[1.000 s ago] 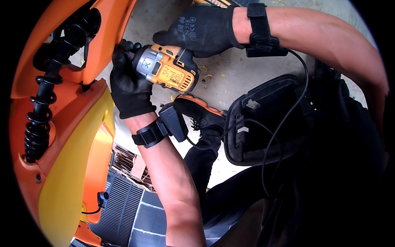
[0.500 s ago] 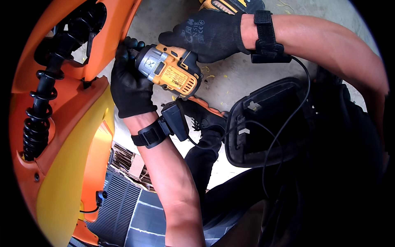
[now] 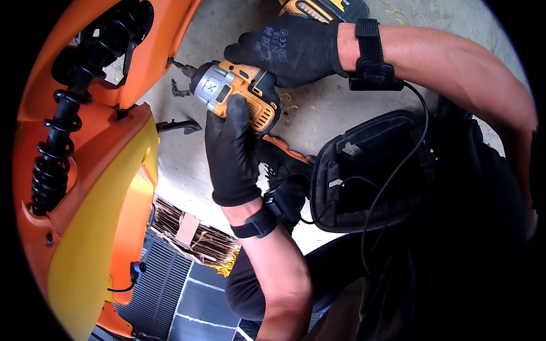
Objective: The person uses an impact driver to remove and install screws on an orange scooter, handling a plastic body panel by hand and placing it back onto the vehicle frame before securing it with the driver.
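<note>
Your left hand (image 3: 232, 162) is leaving a dark bit (image 3: 186, 70) uncovered

Half a second ago cupping the bit, your gloved left hand is now bracing the side of the impact driver (image 3: 228, 85); its thumb is pressing the housing, while its other fingers are mostly hidden, their state impossible to tell. Your right hand (image 3: 298, 50) is keeping its fingers curled around the handle. Yellow and black, vented at the rear, the tool is hovering above the concrete floor (image 3: 179, 153), silver nose facing the orange body panel (image 3: 154, 65), bit seemingly touching its edge.
</note>
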